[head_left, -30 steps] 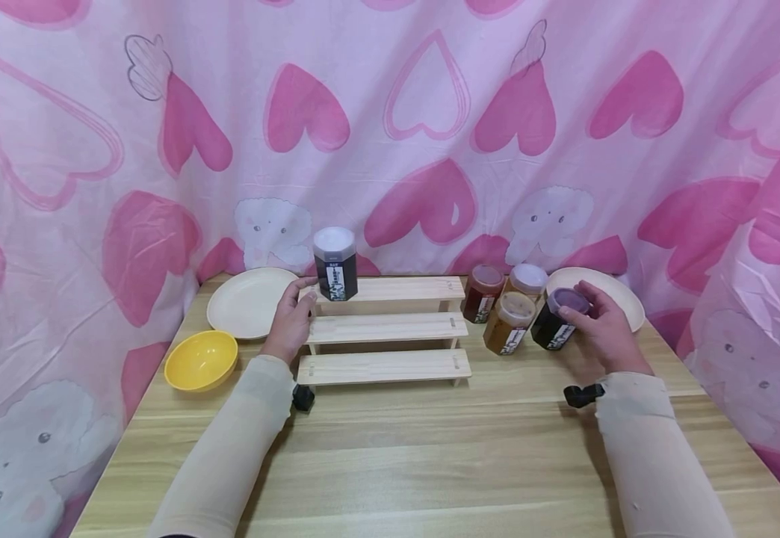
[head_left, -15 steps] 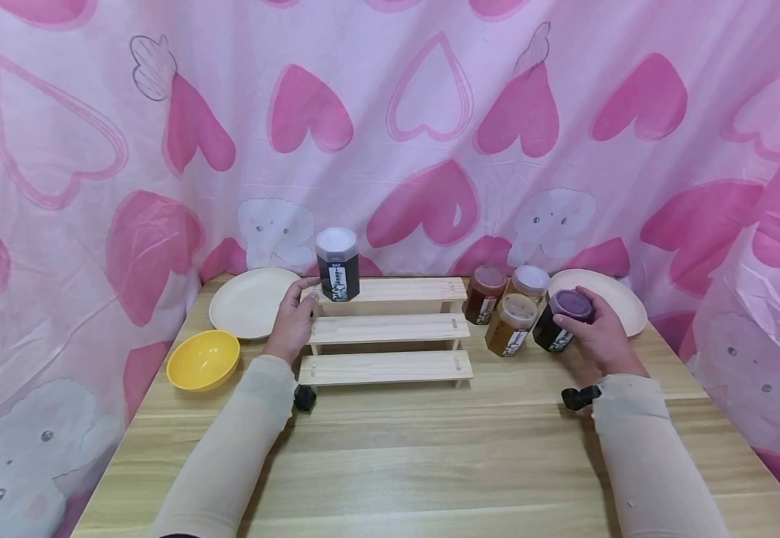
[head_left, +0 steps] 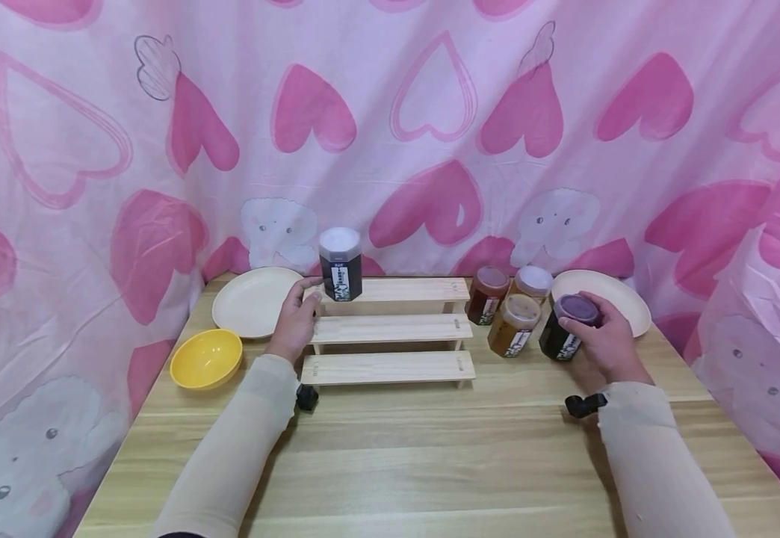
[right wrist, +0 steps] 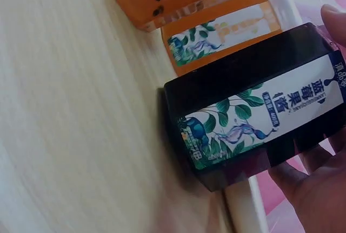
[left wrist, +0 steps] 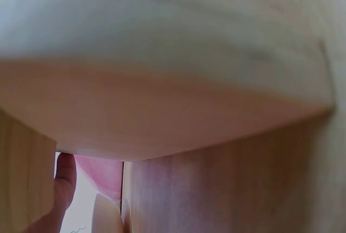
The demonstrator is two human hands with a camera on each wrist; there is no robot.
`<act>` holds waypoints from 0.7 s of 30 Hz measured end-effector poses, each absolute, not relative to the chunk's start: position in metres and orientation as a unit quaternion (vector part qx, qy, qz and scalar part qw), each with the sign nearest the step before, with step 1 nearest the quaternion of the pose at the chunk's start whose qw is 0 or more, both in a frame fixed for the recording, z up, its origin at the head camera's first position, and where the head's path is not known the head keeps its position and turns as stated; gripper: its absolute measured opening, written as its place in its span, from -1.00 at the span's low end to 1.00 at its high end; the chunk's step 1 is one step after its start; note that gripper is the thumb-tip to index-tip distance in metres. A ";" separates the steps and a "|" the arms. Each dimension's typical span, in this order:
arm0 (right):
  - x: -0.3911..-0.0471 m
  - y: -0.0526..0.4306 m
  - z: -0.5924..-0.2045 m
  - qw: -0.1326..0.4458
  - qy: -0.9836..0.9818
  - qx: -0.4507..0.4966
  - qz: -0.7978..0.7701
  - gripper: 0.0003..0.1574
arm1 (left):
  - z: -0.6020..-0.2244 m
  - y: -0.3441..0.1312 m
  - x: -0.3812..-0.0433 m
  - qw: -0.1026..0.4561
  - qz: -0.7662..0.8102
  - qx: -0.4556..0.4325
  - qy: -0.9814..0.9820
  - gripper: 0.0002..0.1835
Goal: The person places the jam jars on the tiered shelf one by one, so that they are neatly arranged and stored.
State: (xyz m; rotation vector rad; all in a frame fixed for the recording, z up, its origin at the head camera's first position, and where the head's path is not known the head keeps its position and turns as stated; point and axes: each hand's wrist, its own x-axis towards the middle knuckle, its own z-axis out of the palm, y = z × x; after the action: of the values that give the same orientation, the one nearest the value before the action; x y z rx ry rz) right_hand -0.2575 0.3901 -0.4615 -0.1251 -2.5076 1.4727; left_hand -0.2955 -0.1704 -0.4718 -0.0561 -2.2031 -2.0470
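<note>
My right hand (head_left: 608, 336) grips a dark hexagonal jar of blueberry jam (right wrist: 254, 108) near its purple lid, thumb on one side and fingers on the other. The jar's base is at or just above the table; I cannot tell if it touches. On the left end of the top tier of a wooden three-step rack (head_left: 390, 366) stands another dark jar (head_left: 341, 273) with a whitish lid. My left hand (head_left: 294, 321) holds the rack's left end beside that jar. In the left wrist view a fingertip (left wrist: 66, 162) meets the underside of a plank.
A red jar (head_left: 487, 297), an orange-brown jar (head_left: 514, 327) and a white-lidded jar (head_left: 533, 280) stand between the rack and my right hand. Cream plates (head_left: 255, 302) lie at both back corners. A yellow bowl (head_left: 206, 360) sits at left. A pink curtain (head_left: 390, 187) hangs behind.
My right hand has closed more around the blueberry jam jar and shifted it slightly right and nearer, away from the other jars. My left hand stays at the rack. The view has turned slightly left.
</note>
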 end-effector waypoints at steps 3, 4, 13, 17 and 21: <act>-0.250 0.389 -0.455 0.130 -0.831 -0.031 0.539 -0.07 | -0.472 -0.171 -0.295 0.069 -0.679 -0.023 -0.731 -0.61; -0.248 0.388 -0.453 0.135 -0.819 -0.025 0.557 -0.09 | -0.472 -0.171 -0.295 0.069 -0.679 -0.024 -0.731 -0.61; -0.227 0.372 -0.420 0.147 -0.740 0.037 0.655 -0.24 | -0.472 -0.171 -0.295 0.070 -0.679 -0.021 -0.730 -0.62; -0.219 0.365 -0.404 0.142 -0.732 0.056 0.664 -0.21 | -0.472 -0.171 -0.295 0.070 -0.679 -0.019 -0.730 -0.62; -0.207 0.354 -0.385 0.131 -0.734 0.053 0.665 -0.16 | -0.472 -0.171 -0.295 0.068 -0.677 -0.020 -0.733 -0.61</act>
State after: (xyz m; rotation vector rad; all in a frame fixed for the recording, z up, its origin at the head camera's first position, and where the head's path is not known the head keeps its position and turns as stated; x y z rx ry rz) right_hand -0.2073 0.3539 -0.3851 0.1530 -2.1299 1.9301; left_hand -0.2951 -0.1709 -0.4717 -0.0608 -2.2074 -2.0397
